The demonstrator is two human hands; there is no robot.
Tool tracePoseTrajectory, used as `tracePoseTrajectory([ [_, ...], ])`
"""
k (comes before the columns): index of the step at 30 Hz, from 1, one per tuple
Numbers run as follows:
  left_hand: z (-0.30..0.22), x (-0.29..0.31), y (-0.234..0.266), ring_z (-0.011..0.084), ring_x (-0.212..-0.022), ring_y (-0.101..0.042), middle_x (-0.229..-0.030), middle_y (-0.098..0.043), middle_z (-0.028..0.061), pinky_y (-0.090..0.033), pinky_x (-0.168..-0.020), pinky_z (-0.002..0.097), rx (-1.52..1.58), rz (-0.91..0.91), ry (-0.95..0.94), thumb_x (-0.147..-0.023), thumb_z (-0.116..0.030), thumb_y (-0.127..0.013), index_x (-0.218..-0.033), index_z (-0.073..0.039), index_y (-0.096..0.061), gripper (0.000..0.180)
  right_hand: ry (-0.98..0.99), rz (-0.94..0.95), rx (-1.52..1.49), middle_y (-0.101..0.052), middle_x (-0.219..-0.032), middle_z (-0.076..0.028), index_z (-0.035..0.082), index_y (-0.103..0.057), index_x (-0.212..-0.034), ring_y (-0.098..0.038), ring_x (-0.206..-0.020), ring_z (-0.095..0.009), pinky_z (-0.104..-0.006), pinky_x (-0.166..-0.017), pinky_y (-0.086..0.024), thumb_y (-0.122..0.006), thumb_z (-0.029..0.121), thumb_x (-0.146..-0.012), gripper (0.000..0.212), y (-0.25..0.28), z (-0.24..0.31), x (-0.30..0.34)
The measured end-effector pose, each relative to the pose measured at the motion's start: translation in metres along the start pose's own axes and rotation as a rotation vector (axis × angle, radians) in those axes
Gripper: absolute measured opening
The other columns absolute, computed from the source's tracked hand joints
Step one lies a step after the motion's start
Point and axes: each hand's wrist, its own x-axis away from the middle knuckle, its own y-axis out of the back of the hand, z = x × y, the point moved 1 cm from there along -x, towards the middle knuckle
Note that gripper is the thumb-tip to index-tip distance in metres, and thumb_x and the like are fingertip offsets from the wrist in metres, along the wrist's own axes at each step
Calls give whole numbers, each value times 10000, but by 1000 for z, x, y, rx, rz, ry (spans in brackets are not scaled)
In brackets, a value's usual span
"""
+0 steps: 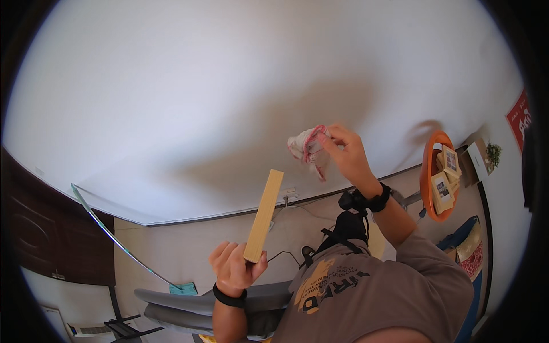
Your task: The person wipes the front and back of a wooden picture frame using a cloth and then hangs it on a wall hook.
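Note:
My left hand is closed around the lower end of a pale wooden picture frame. The frame is held upright and turned edge-on, so its face is hidden; its colour matches the frames at the right. Higher up and to the right, my right hand pinches a crumpled white cloth with a pinkish-red border. The cloth hangs loosely in front of the white wall, apart from the wooden frame. Both wrists wear black bands.
At the right, an orange seat or tray bears several photo frames. A plant stands beyond it. Left, a mop leans near a dark wooden cabinet. Grey cushioned furniture lies below; a cable plugs into a wall socket.

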Motion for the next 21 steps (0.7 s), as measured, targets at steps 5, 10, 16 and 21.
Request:
tracePoseTrajectory([
  [5,1,-2,2,267,-535,-546,-703,-583,114,-440,-542,340,-26,7,-4,-801,-217,-619,-840,16,-540,249,-385,120,-863,-572,-1069,-60,10,-565,-1081,-536,-960,-198,-340,-832,-436,-497,255,-924,299,-7,-11,-10],
  [10,4,-4,-1,249,-486,-516,-660,-560,102,-410,-487,327,30,-2,-3,-790,-192,-621,-826,19,-536,231,-593,53,-1419,-577,-1061,-70,41,-501,-1150,-550,-956,-230,-396,-899,-422,-418,288,-949,330,-13,-45,-14],
  [16,3,-5,0,241,-471,-506,-643,-551,96,-395,-466,320,45,-1,11,-786,-183,-620,-806,16,-533,218,-398,148,-1668,-577,-1055,-82,38,-514,-1108,-530,-1033,-246,-408,-908,-423,-458,268,-930,296,-8,-24,-5],
  [21,2,-6,1,241,-472,-507,-653,-555,97,-395,-467,320,37,6,3,-782,-182,-628,-818,16,-538,220,-405,171,-1239,-567,-1114,-120,-6,-485,-1178,-546,-1037,-243,-382,-891,-447,-473,188,-921,322,-1,-17,3],
])
